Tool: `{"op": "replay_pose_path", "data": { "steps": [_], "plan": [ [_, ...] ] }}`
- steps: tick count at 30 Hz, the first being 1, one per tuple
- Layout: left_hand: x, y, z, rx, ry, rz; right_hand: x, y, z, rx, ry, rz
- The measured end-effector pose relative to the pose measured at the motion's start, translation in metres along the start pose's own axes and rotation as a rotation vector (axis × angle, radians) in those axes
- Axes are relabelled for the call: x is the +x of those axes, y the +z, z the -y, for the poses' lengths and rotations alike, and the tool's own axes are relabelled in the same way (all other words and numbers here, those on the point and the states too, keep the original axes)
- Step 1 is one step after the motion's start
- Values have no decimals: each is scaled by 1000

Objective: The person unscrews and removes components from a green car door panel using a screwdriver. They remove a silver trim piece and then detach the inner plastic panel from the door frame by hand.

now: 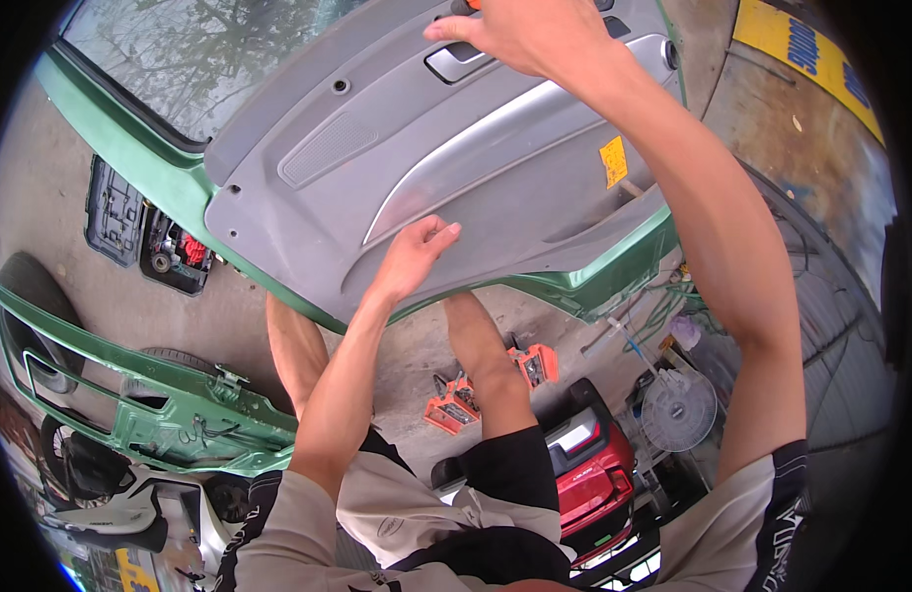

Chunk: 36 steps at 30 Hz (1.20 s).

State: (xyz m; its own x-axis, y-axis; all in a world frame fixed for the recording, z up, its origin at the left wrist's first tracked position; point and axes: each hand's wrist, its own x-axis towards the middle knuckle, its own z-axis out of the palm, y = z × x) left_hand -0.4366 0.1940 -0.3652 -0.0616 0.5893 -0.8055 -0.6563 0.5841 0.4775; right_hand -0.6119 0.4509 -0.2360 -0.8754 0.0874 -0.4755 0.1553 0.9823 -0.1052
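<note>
My right hand (pixel 535 35) reaches across the far side of the grey inside panel (pixel 298 222) of a green car door (pixel 130 148). Its fingers run out past the upper edge, so I cannot tell whether they grip the orange piece (pixel 463 5) showing beside them. My left hand (pixel 417 259) hangs loosely curled over the panel's near side; nothing shows in it, and whether it is fully closed or touches the surface I cannot tell. The door lies before my legs (pixel 481 355), panel facing me, with a silver strip (pixel 495 133) and a handle (pixel 466 64). The step in hand, I judge, is work on the panel near that handle; the next move seems to call for a sure right hand there and the left steadying the near side.

My right forearm (pixel 693 178) crosses the panel's right end, blocking part of the view. Orange trays (pixel 451 407) sit close by my leg, an obstacle to any step. An open tool case (pixel 115 212) lies on the floor (pixel 140 306) at left, above a second, bare door (pixel 194 424). A fan (pixel 678 409) and a red machine (pixel 579 493) crowd the lower right.
</note>
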Motion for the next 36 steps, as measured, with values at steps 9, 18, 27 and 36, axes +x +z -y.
{"op": "replay_pose_path", "data": {
  "steps": [9,18,27,36],
  "plan": [
    [5,0,-6,-27,28,-11,-9,16,-15,49,-385,-333],
    [5,-1,-2,-26,60,-38,-7,13,-18,44,-326,-181],
    [1,0,-7,-5,39,-16,-7,13,-22,-27,-155,-152],
    [5,6,-1,29,14,-1,-8,20,-31,2,-95,-184]
  ]
}}
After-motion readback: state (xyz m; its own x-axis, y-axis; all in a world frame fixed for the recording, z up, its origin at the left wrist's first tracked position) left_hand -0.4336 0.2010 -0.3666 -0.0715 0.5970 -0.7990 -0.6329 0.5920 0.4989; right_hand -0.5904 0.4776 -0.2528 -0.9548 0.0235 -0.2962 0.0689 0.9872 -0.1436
